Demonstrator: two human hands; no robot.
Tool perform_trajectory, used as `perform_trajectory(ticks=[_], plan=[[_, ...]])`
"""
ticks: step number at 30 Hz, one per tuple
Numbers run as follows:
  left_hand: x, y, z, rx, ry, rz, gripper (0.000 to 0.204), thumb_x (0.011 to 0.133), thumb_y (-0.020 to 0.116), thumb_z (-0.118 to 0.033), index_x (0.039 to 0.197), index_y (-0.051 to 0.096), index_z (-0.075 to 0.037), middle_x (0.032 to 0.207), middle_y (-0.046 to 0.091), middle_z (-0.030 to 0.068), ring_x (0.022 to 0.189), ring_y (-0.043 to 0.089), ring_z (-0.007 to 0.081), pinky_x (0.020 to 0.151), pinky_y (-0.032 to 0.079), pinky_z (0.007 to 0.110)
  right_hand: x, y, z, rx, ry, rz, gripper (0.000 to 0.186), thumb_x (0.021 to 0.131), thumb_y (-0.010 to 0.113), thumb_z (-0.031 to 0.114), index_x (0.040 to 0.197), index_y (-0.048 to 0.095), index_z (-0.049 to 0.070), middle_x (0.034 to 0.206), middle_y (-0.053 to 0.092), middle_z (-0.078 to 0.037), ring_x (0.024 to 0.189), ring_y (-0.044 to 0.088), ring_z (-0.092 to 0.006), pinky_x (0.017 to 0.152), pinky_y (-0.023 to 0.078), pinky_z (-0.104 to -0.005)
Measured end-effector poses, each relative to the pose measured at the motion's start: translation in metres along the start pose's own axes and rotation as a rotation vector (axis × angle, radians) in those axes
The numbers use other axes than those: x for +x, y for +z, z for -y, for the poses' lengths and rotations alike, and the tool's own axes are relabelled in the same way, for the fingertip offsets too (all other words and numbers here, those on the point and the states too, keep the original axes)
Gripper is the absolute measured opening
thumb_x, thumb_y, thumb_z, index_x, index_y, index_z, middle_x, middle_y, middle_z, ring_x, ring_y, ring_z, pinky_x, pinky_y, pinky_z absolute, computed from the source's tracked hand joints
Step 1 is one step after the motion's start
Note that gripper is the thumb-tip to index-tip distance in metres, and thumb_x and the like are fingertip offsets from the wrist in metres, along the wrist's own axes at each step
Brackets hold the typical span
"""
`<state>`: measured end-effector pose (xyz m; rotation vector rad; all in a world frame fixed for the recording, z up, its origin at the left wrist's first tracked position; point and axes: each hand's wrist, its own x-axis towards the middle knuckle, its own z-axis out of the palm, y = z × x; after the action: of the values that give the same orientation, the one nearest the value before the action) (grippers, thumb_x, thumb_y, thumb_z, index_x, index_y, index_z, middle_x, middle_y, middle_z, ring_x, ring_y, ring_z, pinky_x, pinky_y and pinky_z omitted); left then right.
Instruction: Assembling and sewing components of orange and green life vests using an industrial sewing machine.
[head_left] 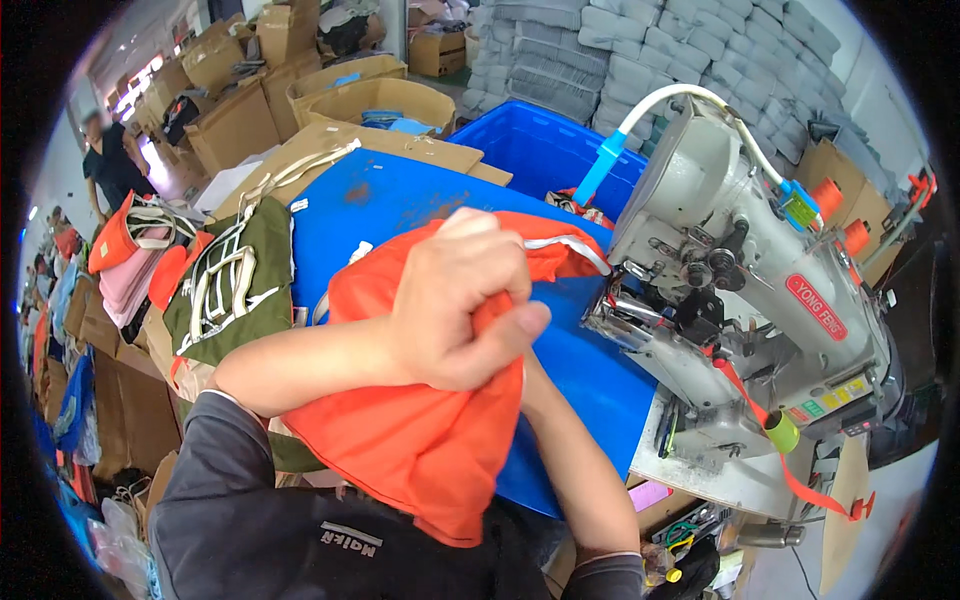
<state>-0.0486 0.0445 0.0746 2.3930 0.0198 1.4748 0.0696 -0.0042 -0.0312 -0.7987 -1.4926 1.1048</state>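
My left hand (465, 305) is closed in a fist round a piece of orange fabric (400, 430), which hangs down in front of my chest. The upper part of the cloth, with a white edging strip (565, 243), reaches right toward the head of a grey sewing machine (740, 250). From the lower right my right forearm (580, 460) passes behind the left hand and cloth. My right hand is mostly hidden there, so its fingers cannot be made out. Beneath the fabric lies a blue table surface (600, 400).
A dark green cloth piece with white straps (235, 285) lies at the left, beside pink and orange pieces (130, 265). A blue bin (510, 135) and cardboard boxes (235, 120) stand behind the table. A red strap (745, 385) hangs at the machine. Another person (115, 160) stands far left.
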Motion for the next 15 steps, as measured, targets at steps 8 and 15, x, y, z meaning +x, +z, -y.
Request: perform_trajectory(ticks=[8, 15], plan=[[0.017, 0.053, 0.03, 0.398, -0.186, -0.367, 0.023, 0.081, 0.07, -0.017, 0.069, 0.051, -0.01, 0.068, 0.054, 0.0061, 0.068, 0.048, 0.0267, 0.067, 0.033, 0.039, -0.097, 0.048, 0.066, -0.431, -0.193, -0.662, 0.076, 0.094, 0.063, 0.017, 0.151, 0.017, 0.0, 0.143, 0.045, -0.024, 0.129, 0.05, -0.0288, 0.107, 0.041, -0.0401], [0.014, 0.05, 0.007, 0.45, -0.118, -0.058, 0.035, 0.081, 0.075, -0.034, 0.07, 0.054, -0.008, 0.068, 0.055, 0.006, 0.065, 0.055, 0.0263, 0.064, 0.036, 0.038, -0.129, -0.017, 0.064, -0.736, 0.063, -0.867, 0.041, 0.081, 0.069, -0.003, 0.12, 0.057, -0.006, 0.1, 0.07, -0.019, 0.089, 0.07, -0.0246, 0.082, 0.053, -0.0335]])
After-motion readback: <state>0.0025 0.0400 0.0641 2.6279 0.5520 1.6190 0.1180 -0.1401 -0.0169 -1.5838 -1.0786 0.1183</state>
